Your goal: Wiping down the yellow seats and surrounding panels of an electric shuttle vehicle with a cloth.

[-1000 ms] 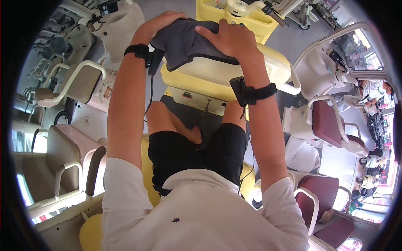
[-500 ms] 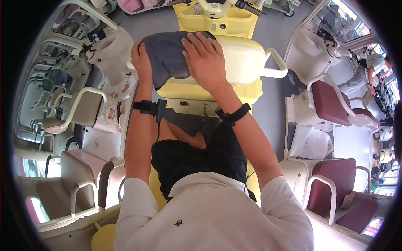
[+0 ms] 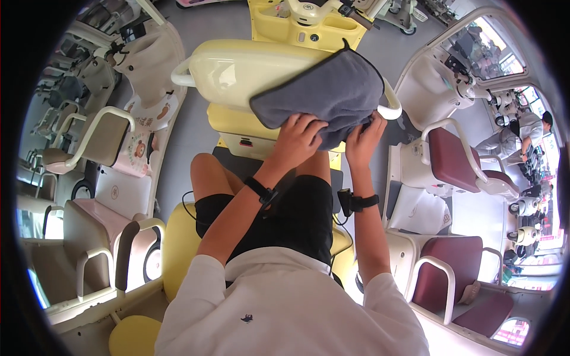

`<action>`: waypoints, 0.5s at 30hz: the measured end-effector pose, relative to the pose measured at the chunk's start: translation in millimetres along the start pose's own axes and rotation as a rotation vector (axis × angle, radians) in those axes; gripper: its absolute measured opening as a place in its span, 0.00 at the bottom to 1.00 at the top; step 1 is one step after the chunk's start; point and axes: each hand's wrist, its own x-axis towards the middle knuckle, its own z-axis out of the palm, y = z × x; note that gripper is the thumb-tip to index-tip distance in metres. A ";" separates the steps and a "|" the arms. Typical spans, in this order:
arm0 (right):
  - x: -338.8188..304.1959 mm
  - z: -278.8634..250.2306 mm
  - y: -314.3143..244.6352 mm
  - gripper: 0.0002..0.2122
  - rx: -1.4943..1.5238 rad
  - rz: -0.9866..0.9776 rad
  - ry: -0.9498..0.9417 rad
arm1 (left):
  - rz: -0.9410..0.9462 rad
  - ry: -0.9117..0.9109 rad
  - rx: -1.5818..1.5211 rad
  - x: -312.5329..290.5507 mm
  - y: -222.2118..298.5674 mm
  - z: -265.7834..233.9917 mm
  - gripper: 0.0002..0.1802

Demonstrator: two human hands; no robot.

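Observation:
A dark grey cloth (image 3: 323, 89) with a black edge lies spread over the right part of a cream seat back (image 3: 243, 71), one corner sticking up at its top. My left hand (image 3: 298, 139) has its fingers curled into the cloth's lower edge, near the middle. Close to the right end of the seat back, my right hand (image 3: 364, 140) grips the bunched lower right part of the cloth. A white side handle (image 3: 390, 102) curves just beyond my right hand. The fingertips of both hands are partly hidden in the folds.
Under the seat back is a yellow seat base (image 3: 237, 121); a yellow front panel with handlebars (image 3: 297, 26) stands beyond. A white left handle (image 3: 181, 72) sticks out at the other end. Parked vehicles with maroon seats (image 3: 454, 157) and beige seats (image 3: 98, 148) flank me. A person (image 3: 522, 136) sits far right.
Both hands and the cloth have moved from the left part of the seat back to its right part. The cloth, bunched before, is now spread wider, and my hands hold its lower edge.

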 end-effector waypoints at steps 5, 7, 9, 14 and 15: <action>13.5 -12.1 15.1 0.21 0.088 -0.040 -0.145 | -0.148 -0.479 -0.208 -0.4 9.0 28.9 0.17; 19.0 -19.4 6.2 0.25 0.261 0.098 -0.146 | -0.093 -0.200 -0.466 7.7 4.5 30.4 0.15; 47.4 -32.7 -22.2 0.24 0.284 0.117 -0.189 | -0.147 -0.306 -0.515 36.7 8.3 -6.6 0.15; 52.2 -3.2 -57.5 0.28 0.123 -0.066 -0.143 | -0.322 -0.240 -0.694 38.4 -19.7 -32.1 0.14; 46.0 0.7 -60.9 0.29 0.058 -0.061 -0.122 | -0.315 -0.235 -0.702 38.8 -23.5 -34.2 0.14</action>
